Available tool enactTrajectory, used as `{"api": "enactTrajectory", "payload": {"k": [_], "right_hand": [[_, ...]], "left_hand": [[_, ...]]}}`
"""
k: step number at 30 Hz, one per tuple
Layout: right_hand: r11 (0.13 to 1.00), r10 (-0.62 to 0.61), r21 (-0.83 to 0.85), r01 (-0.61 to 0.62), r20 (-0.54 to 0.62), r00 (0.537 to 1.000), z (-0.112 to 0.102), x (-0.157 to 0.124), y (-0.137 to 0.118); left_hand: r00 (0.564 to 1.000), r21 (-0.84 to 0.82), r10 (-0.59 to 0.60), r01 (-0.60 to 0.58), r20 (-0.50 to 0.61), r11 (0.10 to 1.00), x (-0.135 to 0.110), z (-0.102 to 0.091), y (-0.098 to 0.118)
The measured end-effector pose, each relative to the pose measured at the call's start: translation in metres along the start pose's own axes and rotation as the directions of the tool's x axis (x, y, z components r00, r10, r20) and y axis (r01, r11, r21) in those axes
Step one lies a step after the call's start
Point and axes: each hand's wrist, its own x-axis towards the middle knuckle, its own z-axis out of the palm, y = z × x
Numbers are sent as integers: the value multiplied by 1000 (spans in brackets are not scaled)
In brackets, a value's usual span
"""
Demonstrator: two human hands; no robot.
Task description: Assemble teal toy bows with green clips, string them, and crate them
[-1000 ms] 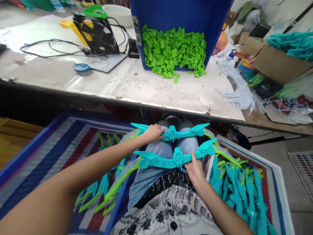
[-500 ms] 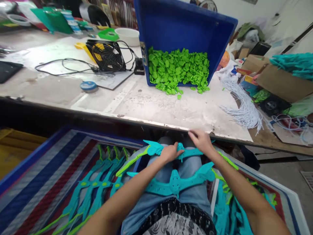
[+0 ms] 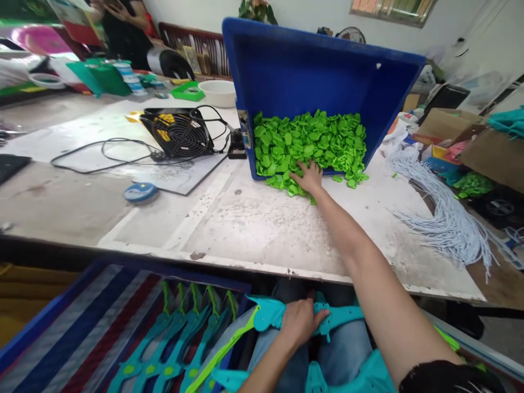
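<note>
Gripping a turquoise, lime-armed frame (image 3: 341, 315), left fingers (image 3: 321, 316) curl; right fingers (image 3: 303, 168) spread over flat green pieces (image 3: 315, 137).

"Where can you get through?"
"You have room over the table (image 3: 245, 234) between its front edge and the green pieces (image 3: 311, 136), though your right arm (image 3: 362, 254) crosses it."
"And sideways?"
"Cords (image 3: 452, 221) block you at right, tin (image 3: 140, 192) and fan (image 3: 184, 134) at left; the bin (image 3: 311, 76) opens toward you between its side walls."
</note>
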Motion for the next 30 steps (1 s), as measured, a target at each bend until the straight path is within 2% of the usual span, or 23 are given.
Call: {"api": "enactTrajectory", "payload": {"k": [2, 5, 10, 12, 14, 16, 18, 20, 22, 25, 28, 30], "right_hand": [[992, -121, 20, 121, 20, 992, -2, -16, 10], [956, -279, 127, 265, 114, 953, -13, -56, 23], [886, -441, 259, 385, 211, 872, -40, -115, 34], [850, -484, 350, 395, 218, 848, -53, -132, 37], [820, -465, 444, 362, 148, 873, -67, -148, 42], [834, -334, 473, 285, 22, 942, -80, -165, 49], [900, -165, 403, 169, -44, 985, -89, -184, 55], [963, -86, 255, 85, -8, 996, -92, -202, 59], [987, -120, 117, 109, 83, 989, -90, -214, 60], [980, -199, 37, 195, 151, 968, -88, -220, 59], [977, -200, 96, 192, 84, 976, -94, -228, 56], [958, -169, 237, 162, 9, 986, -102, -248, 51]], "left_hand": [[1000, -14, 14, -15, -1, 1000, 1, -1, -1], [999, -13, 37, -37, -16, 999, 1, -1, 0], [999, 48, 47, -45, -28, 998, -1, 3, 8], [998, 70, 51, -49, -39, 996, -3, 3, 11], [997, 80, 54, -50, -48, 996, -4, 2, 13], [997, 83, 52, -48, -50, 995, -6, 1, 14], [998, 84, 48, -44, -42, 995, -7, 1, 14], [999, 81, 39, -37, -30, 996, -7, 1, 14], [999, 68, 36, -35, -17, 997, -7, 1, 13], [997, 38, 77, -76, -11, 996, -4, -1, 9], [990, -13, 140, -140, 12, 990, 0, -4, 0], [983, -84, 182, -180, 26, 980, 4, -6, -6]]}}
